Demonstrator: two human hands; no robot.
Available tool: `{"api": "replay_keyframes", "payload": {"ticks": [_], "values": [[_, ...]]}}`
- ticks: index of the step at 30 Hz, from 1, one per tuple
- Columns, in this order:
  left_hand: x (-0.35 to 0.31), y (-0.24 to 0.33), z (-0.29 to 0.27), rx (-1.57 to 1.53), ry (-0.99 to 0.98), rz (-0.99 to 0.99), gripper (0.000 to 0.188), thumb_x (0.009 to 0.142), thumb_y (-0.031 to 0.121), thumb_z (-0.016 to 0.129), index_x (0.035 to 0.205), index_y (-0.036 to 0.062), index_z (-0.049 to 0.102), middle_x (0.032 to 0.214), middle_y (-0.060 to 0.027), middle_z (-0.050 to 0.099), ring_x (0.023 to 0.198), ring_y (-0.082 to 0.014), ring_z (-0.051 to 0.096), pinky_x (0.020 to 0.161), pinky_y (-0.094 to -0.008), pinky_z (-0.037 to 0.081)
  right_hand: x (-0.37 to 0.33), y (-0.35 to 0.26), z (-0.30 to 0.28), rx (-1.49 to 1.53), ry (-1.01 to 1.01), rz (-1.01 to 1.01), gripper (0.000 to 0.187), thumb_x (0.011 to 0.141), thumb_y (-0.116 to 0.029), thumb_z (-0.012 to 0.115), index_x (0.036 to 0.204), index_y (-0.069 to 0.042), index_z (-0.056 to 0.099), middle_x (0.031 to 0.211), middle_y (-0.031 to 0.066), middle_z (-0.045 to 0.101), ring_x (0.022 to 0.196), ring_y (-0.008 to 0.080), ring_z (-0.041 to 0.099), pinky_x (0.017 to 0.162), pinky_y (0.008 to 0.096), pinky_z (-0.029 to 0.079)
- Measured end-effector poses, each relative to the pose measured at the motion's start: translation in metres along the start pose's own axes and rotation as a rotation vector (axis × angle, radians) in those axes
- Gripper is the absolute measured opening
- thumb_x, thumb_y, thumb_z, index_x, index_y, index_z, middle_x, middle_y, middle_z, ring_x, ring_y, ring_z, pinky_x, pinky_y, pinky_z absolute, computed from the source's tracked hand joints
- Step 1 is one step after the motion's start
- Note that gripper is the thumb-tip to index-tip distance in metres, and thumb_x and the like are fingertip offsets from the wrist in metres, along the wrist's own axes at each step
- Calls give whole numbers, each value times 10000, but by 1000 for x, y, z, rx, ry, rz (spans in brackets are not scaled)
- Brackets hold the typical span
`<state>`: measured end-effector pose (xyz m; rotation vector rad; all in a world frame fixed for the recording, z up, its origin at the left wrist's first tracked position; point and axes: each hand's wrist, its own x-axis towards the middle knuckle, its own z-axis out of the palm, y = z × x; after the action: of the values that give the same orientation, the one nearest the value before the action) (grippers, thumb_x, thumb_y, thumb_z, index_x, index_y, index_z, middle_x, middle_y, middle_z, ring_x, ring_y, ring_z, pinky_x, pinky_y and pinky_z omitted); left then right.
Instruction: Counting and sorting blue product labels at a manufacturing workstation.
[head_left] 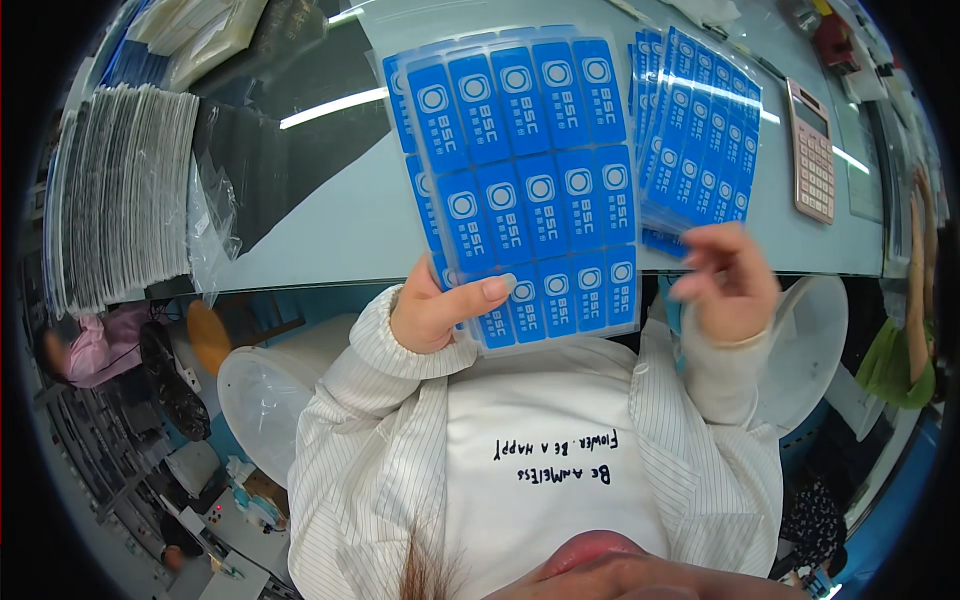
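The sheet of blue rectangular labels, sealed in a clear sleeve, stands upright in the middle of the frame in the head view, its long axis running from the lower centre up toward the top edge. The left hand holds it at the bottom left corner, the thumb pressed across the front of the lowest row and the other fingers hidden behind, so the fingers are closed on the sheet. The labels sit in rows of five, each a blue strip with a white ring mark.

The right hand hovers just right of the sheet's lower right corner, not touching it as far as the picture shows; its fingers are curled loosely and blurred, holding nothing that can be made out. It lies just below a second stack of blue label sheets, which rests fanned on the pale tabletop at upper right. The held sheet therefore lies up and to the left of the right hand, which is nearer the stack than the held sheet.

A pink calculator lies right of that stack. At the left of the frame sits a tall pile of grey sheets with a crumpled clear plastic bag beside it. Another person's arm in a green sleeve shows at the far right edge.
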<state>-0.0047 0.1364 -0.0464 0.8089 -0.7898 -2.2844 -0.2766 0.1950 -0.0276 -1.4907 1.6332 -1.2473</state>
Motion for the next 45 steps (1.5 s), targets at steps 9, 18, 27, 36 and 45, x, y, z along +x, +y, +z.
{"api": "replay_keyframes", "payload": {"ticks": [9,18,27,36,45], "values": [[-1,4,3,105,-23,0,593,823,206,672,1323,56,391,1227,-161,546,1093,-282,560,917,-439,460,-6,-15,16,383,-329,352,134,782,-79,694,752,6,596,706,32,587,569,54,460,505,182,328],[-11,5,-8,33,45,83,535,809,128,663,1284,37,434,1189,-159,574,1057,-276,586,893,-431,479,-4,1,-12,141,-236,35,144,840,-78,619,904,51,621,776,52,607,648,95,531,588,204,403],[-10,10,-10,-2,92,207,573,786,105,666,1294,20,415,1180,-182,576,1039,-290,600,878,-423,492,13,29,-18,318,520,236,239,830,-82,673,1041,19,622,833,4,606,552,4,406,477,153,291],[1,4,5,-55,38,89,563,802,138,647,1301,22,413,1202,-180,559,1065,-287,581,890,-428,482,4,11,-12,-387,482,-89,424,683,-170,814,1030,-16,624,832,-8,522,559,28,353,500,168,280],[6,1,6,58,3,59,537,813,159,661,1282,33,432,1186,-165,570,1069,-271,574,891,-430,479,-9,-8,10,343,-315,174,142,794,-100,693,753,6,606,718,33,590,550,66,447,494,214,322]]}}
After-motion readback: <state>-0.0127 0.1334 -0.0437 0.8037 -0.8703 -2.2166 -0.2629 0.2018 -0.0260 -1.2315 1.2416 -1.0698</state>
